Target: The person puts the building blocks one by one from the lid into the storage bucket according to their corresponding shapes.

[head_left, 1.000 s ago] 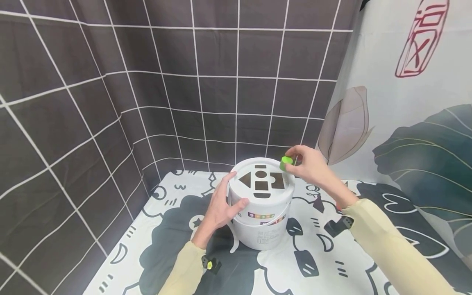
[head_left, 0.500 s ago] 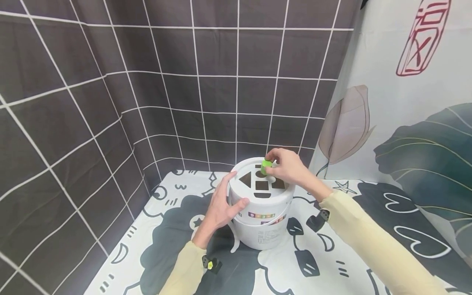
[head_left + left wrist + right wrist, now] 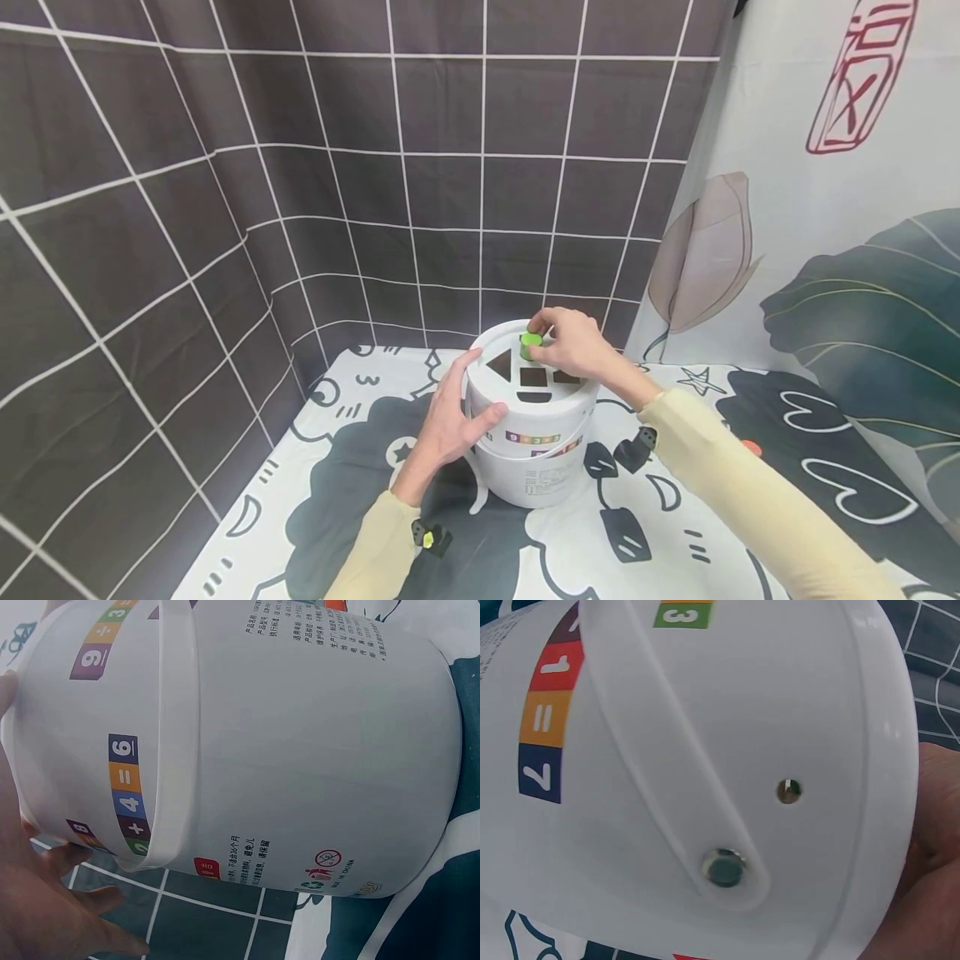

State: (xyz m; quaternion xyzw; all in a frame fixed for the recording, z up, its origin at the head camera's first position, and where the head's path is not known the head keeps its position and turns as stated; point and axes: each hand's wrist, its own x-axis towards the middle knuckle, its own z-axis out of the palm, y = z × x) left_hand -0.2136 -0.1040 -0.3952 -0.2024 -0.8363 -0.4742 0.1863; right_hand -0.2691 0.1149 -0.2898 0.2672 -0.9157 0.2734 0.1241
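Note:
A white shape-sorter bucket [image 3: 517,483] stands upright on the printed cloth, its lid [image 3: 498,394] cut with several shaped holes. My right hand [image 3: 572,343] pinches a green cylinder block [image 3: 530,347] between thumb and fingers, right over the round hole, which it covers in the head view. My left hand [image 3: 450,421] rests on the bucket's left side with its fingers spread and the thumb along the front rim. In the right wrist view the bucket wall [image 3: 802,712] hides the block and most of the right hand [image 3: 937,855].
The bucket's handle [image 3: 178,735] hangs down across its front. A small orange-red piece [image 3: 752,448] lies on the cloth [image 3: 570,550] beside the right sleeve. A dark gridded curtain [image 3: 442,192] hangs behind the bucket, and a white patterned one [image 3: 787,275] at the right.
My right hand has carried the green cylinder block leftward from the lid's right edge and down to the round hole. The left hand and the bucket have stayed in place.

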